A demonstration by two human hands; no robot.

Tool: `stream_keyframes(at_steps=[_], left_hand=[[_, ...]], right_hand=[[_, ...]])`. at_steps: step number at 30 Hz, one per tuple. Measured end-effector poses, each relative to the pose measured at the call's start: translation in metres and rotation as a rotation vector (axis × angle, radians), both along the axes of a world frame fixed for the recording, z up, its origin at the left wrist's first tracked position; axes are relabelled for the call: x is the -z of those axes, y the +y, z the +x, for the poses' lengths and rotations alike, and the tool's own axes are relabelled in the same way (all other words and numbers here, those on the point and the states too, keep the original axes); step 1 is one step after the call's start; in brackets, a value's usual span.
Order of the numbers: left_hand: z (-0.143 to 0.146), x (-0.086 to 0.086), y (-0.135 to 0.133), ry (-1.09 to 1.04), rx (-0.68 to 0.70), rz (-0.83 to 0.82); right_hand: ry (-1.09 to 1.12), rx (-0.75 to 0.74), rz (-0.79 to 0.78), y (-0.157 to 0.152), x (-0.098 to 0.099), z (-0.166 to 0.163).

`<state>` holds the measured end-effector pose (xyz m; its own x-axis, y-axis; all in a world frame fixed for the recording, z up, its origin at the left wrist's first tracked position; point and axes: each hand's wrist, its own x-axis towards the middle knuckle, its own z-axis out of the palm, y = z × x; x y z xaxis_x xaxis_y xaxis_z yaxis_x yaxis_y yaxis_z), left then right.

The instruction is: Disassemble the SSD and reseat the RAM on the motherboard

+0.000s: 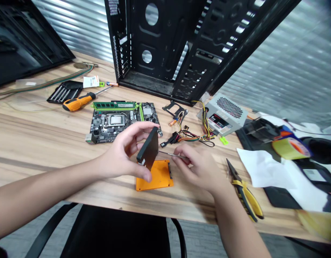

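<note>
My left hand [133, 150] is closed on a thin black drive-shaped box [149, 148], tilted up on edge above the table. Between the fingers of my right hand [193, 163] is a slim metal screwdriver [169, 153]; its tip meets the box's right side. Below the box lies a flat orange SSD [160, 175] with a dark connector along its right edge, partly covered by my left thumb and the box. Just behind my left hand rests a motherboard [100, 123] with a green memory stick [114, 105] and a processor [116, 120].
A black computer case [160, 46] stands at the back. A grey power supply [227, 113] with tangled cables [192, 134] sits at right, pliers [244, 195] nearer me. An orange screwdriver [78, 102] and a bit set [65, 92] lie at left. Papers [262, 166] and tape [291, 147] crowd the right.
</note>
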<state>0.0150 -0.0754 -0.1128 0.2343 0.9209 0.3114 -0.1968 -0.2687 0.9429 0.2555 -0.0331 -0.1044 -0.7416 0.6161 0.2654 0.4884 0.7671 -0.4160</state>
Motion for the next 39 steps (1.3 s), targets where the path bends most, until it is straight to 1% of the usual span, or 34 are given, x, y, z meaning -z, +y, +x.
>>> stream_keyframes(at_steps=[4,11,16,20,23,29,36,39], left_hand=[[0.0001,-0.0013,0.0000,-0.004,0.005,0.011],[0.0009,0.0005,0.0003,-0.004,-0.010,0.004],[0.0011,0.0053,0.0016,-0.039,-0.001,0.025],[0.0005,0.0020,0.0011,-0.019,-0.015,-0.002],[0.0004,-0.0005,0.0003,-0.007,-0.014,-0.017],[0.0004,0.0000,-0.0001,-0.021,0.003,-0.025],[0.0002,-0.0022,0.0001,-0.016,-0.007,-0.001],[0.0008,-0.0018,0.0000,-0.023,-0.009,0.004]], right_hand=[[-0.011,-0.013,0.027,0.0008,-0.0006,-0.0019],[0.010,0.044,0.050,-0.0024,-0.0006,-0.0026],[-0.023,0.018,0.066,-0.0011,0.0009,-0.0031],[-0.058,0.019,0.105,0.0011,0.0026,-0.0040],[-0.048,0.025,0.087,0.0002,0.0025,-0.0036],[-0.046,0.054,0.014,-0.0030,0.0007,-0.0025],[-0.091,0.025,0.087,-0.0003,0.0015,-0.0045],[-0.072,0.021,0.064,-0.0009,0.0010,-0.0040]])
